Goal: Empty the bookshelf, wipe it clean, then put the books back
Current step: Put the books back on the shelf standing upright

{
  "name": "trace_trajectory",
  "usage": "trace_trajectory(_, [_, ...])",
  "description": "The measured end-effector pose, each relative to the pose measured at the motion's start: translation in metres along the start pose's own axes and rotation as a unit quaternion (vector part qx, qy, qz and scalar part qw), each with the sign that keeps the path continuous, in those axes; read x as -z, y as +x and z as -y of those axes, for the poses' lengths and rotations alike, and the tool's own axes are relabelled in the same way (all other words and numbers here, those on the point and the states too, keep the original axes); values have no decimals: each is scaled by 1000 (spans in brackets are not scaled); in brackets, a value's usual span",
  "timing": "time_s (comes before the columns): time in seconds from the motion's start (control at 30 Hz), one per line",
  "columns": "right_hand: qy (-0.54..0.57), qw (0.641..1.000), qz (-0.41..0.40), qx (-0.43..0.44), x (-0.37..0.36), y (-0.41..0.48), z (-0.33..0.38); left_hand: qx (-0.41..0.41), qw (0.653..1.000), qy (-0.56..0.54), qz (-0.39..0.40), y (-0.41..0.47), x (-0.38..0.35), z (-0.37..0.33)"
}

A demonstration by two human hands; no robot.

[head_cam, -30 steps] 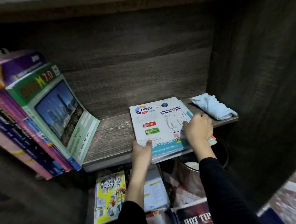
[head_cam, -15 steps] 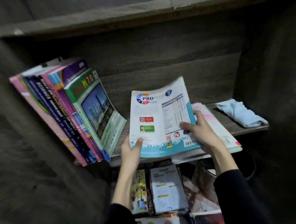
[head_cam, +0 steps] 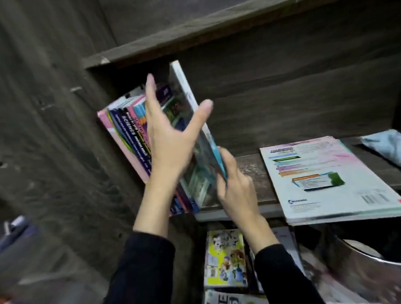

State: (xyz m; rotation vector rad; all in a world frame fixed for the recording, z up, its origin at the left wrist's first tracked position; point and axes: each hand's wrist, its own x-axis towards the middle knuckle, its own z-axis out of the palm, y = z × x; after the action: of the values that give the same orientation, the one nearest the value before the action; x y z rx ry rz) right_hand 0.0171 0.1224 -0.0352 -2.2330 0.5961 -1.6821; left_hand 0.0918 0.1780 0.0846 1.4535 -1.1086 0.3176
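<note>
From where I stand the bookshelf [head_cam: 254, 170] seems half refilled: a leaning row of books [head_cam: 128, 132] mid-frame, a flat stack [head_cam: 324, 180] waiting at right, more floor books [head_cam: 225, 259] below, and a thin book [head_cam: 183, 83] held against the row, right hand [head_cam: 238, 191] fingers gripping its lower edge, left hand [head_cam: 169, 148] spread straight-fingered against it.

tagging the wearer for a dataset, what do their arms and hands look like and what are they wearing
Both arms are in long black sleeves. The left sleeve and right sleeve stop short of the wrists, leaving part of each forearm bare. The left hand and right hand are bare, with no gloves, ring, watch or bracelet showing. Motion blur hides finer detail.
</note>
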Motion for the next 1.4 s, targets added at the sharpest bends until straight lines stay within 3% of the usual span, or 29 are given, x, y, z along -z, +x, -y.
trace_trajectory(0.1, [-14,1000,-19,17,-28,-8,6,-41,993,90,58,21,5,-3])
trace_trajectory(0.23, [-8,1000,-7,1,-54,-19,8,-62,981,174,67,23,17,18])
trace_trajectory(0.4, [58,979,168,-104,-73,-27,5,-66,954,289,46,9,33,53])
trace_trajectory(0.53, [58,958,241,-142,-76,-26,-2,-79,927,361,67,8,34,69])
trace_trajectory(0.63, [113,932,303,-162,-69,-18,-20,-73,914,393,76,9,33,63])
trace_trajectory(0.77, [234,853,400,-238,-62,-21,-42,-58,892,425,143,16,46,51])
trace_trajectory(0.83, [232,836,418,-270,-57,-23,-50,-57,876,445,175,22,53,46])
trace_trajectory(0.93, [204,852,389,-287,-58,-26,-52,-73,861,471,175,26,59,46])
trace_trajectory(1.07, [154,878,365,-270,-66,-30,-44,-93,870,465,131,22,57,54])
trace_trajectory(1.4, [97,895,365,-238,-70,-36,-40,-125,887,436,88,18,49,67])
